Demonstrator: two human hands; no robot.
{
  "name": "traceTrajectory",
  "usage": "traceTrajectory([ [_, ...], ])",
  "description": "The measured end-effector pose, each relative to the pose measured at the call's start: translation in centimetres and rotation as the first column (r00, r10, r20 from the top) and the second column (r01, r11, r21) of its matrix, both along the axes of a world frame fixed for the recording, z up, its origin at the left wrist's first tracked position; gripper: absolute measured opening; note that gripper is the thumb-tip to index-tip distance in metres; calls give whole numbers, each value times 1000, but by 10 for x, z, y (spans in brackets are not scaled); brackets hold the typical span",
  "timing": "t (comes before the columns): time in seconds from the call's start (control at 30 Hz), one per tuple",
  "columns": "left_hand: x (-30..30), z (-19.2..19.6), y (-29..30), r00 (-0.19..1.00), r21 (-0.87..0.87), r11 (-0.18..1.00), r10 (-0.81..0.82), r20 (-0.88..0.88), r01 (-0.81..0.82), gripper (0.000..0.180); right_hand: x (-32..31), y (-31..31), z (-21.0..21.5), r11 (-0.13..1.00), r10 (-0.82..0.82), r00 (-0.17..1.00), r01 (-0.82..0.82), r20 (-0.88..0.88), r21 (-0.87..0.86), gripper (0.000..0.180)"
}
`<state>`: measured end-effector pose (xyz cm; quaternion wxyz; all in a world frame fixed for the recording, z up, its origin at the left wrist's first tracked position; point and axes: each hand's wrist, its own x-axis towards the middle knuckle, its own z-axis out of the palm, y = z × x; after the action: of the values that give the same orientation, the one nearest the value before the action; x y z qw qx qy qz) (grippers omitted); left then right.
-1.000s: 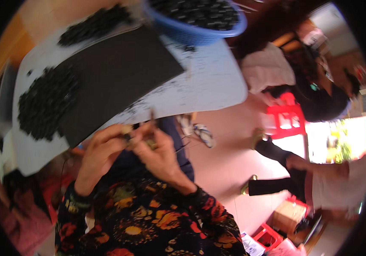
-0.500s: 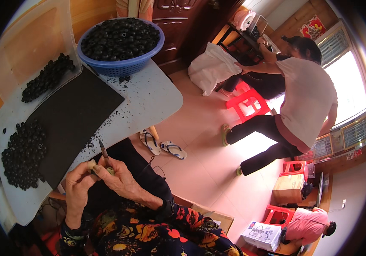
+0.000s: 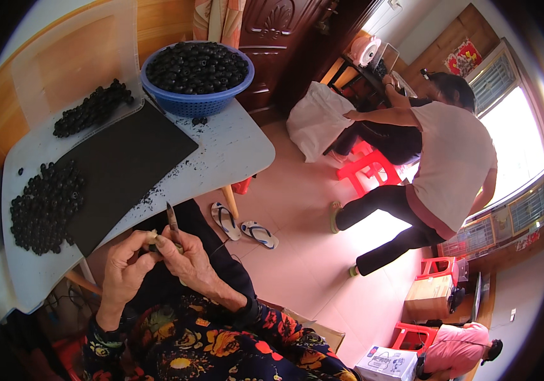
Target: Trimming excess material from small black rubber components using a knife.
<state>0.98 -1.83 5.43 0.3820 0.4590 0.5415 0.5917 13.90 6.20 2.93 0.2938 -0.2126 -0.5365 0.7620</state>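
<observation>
My right hand (image 3: 191, 265) grips a small knife (image 3: 171, 216), its blade pointing up and away from me. My left hand (image 3: 126, 263) is closed in a pinch close beside it, fingertips nearly meeting the right thumb. A tiny pale thing (image 3: 152, 239) shows at the fingertips; what else they hold is hidden. Both hands are over my lap, just off the table's near edge. On the table (image 3: 234, 136), a dark mat (image 3: 129, 155) lies beside a heap of small round black pieces (image 3: 46, 208), some with holes.
A blue basket (image 3: 199, 101) full of black pieces stands at the table's far end. A second pile (image 3: 93, 108) rests by a clear plastic sheet (image 3: 75, 60). Slippers (image 3: 259, 234) lie on the floor. A person in a white shirt (image 3: 453, 159) bends over a white sack (image 3: 318, 120).
The view has shifted, so the table and basket appear lower and further right. Both hands remain close together, the knife still in the right one. The person by the sack has barely moved.
</observation>
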Motion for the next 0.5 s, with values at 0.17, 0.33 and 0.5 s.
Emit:
traceTrajectory([
  [0.17, 1, 4, -2, 997, -70, 995, -69, 31, 71, 21, 4, -6, 0, 999, -35, 997, 36, 63, -12, 27],
  [0.33, -7, -12, -6, 953, 20, 994, -110, 284, 109, 27, 2, -11, 15, 940, -191, 982, 180, 10, 290, 16],
  [0.5, -7, 2, -12, 954, -116, 990, -42, 297, 80, 27, -5, -13, 14, 876, -127, 991, 94, 38, 473, 24],
])
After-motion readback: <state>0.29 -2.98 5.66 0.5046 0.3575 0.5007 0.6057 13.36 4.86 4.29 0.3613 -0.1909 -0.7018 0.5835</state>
